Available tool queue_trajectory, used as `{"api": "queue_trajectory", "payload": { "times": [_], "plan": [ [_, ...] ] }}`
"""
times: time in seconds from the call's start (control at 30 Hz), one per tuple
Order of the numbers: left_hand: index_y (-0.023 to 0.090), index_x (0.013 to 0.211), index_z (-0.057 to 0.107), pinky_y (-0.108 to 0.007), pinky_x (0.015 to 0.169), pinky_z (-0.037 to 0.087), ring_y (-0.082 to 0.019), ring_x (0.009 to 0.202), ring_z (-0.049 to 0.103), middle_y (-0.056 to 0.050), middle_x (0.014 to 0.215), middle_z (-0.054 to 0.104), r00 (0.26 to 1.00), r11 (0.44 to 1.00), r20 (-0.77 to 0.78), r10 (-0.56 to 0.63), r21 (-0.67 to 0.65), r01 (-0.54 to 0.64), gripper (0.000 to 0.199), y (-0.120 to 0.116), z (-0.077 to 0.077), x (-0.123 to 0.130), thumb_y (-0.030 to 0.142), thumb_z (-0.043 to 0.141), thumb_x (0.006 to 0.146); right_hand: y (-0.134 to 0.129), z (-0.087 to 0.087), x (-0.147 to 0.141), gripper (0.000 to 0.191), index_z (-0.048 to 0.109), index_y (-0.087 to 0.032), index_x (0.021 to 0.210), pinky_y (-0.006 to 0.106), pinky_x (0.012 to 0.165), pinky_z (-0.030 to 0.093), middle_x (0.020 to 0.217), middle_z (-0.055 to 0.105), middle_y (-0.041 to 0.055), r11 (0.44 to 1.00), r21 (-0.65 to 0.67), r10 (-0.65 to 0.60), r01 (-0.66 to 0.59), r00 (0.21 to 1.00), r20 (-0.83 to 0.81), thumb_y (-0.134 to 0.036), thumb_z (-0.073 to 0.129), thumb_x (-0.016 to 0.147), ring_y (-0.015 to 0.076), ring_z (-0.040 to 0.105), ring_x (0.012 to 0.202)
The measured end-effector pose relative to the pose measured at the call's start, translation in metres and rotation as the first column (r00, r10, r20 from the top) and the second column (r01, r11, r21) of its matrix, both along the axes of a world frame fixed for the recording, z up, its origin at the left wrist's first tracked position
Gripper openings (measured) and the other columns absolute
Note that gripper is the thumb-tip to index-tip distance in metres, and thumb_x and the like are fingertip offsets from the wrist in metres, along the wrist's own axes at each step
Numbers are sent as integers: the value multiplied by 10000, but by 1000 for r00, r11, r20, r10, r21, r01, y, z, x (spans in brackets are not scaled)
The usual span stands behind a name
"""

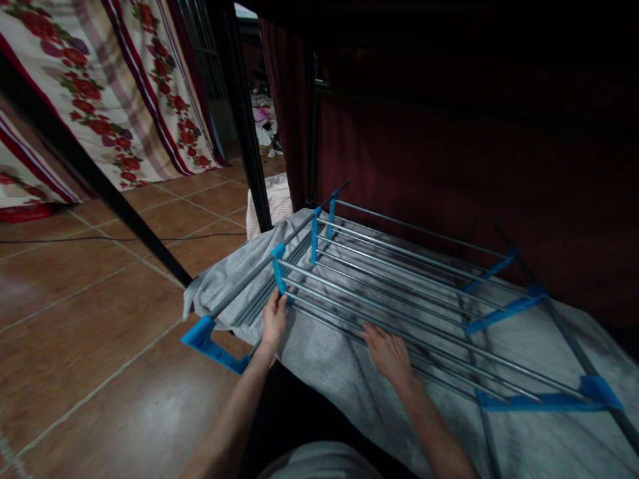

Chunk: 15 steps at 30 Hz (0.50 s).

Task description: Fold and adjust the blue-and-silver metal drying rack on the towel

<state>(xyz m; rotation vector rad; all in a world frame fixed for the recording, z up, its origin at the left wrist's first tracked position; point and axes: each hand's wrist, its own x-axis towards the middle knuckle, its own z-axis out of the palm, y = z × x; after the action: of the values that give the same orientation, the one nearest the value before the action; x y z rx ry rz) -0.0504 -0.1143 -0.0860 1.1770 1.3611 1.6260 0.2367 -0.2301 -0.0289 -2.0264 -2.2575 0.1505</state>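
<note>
A rack of grey metal tubes and blue plastic brackets [278, 268] lies on its side over a grey cloth. My left hand [275, 319] is closed at the lower end of the near blue bracket, thumb and fingers pinching where a thin rod meets it. Farther right, my right hand [387, 350] has its fingers curled over the lower metal rods [329, 320]; the fingertips are partly hidden. Blue end pieces [549, 401] join the rods at the right side. At the near left, a blue corner piece [207, 342] caps the long tube and overhangs the cloth's edge.
Grey cloth [339, 392] covers the low surface under the rack. Black metal posts [249, 126] rise at the left. A dark red curtain [409, 166] hangs behind, a floral curtain [100, 86] far left. A thin black cable [124, 238] crosses the tiled floor [124, 293].
</note>
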Motion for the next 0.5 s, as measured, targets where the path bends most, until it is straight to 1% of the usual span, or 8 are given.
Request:
{"api": "queue_trajectory", "payload": {
  "times": [0.17, 0.3, 0.4, 0.5],
  "plan": [
    [172, 1128, 704, -452, 1198, 379, -304, 1311, 597, -157, 1270, 713, 993, 1000, -114, 2, 5, -2, 330, 4, -9, -3, 398, 595, 914, 4, 3, -1, 367, 677, -257, 1196, 294, 796, 471, 1090, 788, 52, 996, -88, 10, -12, 1000, -19, -352, 336, 1100, 210, 738, 1008],
    [139, 1211, 675, -461, 1162, 419, -305, 1268, 621, -175, 1301, 700, 975, 999, -221, -32, 11, 36, 442, 9, -14, -9, 453, 527, 937, 5, 2, -2, 368, 674, -244, 1190, 287, 815, 472, 1138, 777, 65, 996, -85, 21, -23, 1000, -23, -349, 333, 1101, 210, 725, 1055],
    [119, 1226, 667, -468, 1131, 446, -312, 1222, 641, -191, 1275, 709, 968, 997, -239, -76, 6, 80, 501, 11, -15, -13, 493, 531, 922, 4, 1, -3, 351, 673, -252, 1191, 286, 792, 477, 1150, 772, 69, 997, -73, -10, 9, 1000, -18, -361, 353, 1098, 214, 729, 1030],
    [121, 1205, 669, -485, 1103, 471, -316, 1176, 660, -190, 1236, 723, 968, 997, -238, -74, -16, 73, 532, 10, -16, -16, 533, 544, 893, 2, 2, -5, 303, 674, -266, 1182, 297, 770, 488, 1139, 773, 64, 996, -74, -48, 47, 999, -22, -380, 410, 1085, 229, 735, 997]
  ]
}}
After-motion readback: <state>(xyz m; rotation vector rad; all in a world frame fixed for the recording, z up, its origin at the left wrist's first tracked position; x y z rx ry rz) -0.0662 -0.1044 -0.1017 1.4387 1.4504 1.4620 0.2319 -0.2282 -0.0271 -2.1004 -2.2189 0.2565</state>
